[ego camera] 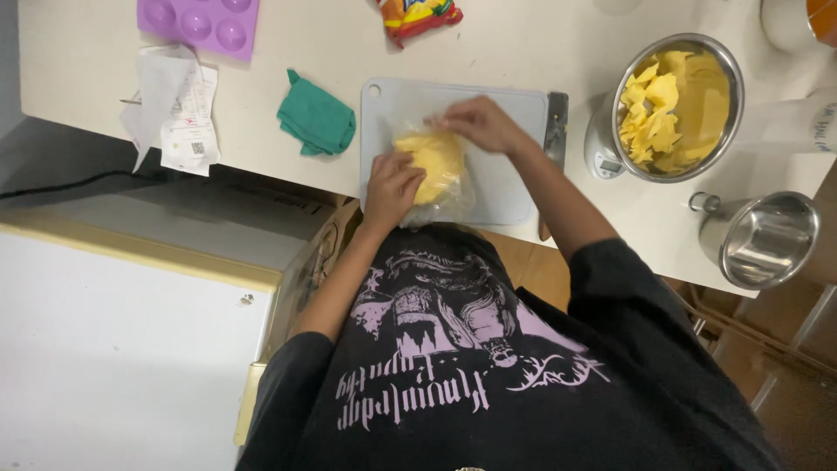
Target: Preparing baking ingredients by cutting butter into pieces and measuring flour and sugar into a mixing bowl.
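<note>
White counter [523,52] carries a grey cutting board [510,187] at its near edge. On it lies a clear bag [453,196] of yellow pieces, long axis running from 11 to 5 o'clock. Left hand [390,185] is clenched on the bag at 9 o'clock; right hand [479,124] pinches its top at 1 o'clock. A steel bowl [728,83] of yellow slices sits at 3 o'clock, a green cloth [316,118] at 9.

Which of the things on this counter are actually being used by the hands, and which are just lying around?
In use:
left hand and right hand, both on the clear bag of yellow pieces
grey cutting board under the bag
steel bowl of yellow pieces on the scale

Lying about:
green cloth
purple mould
paper slips
snack packet
empty steel cup
</note>
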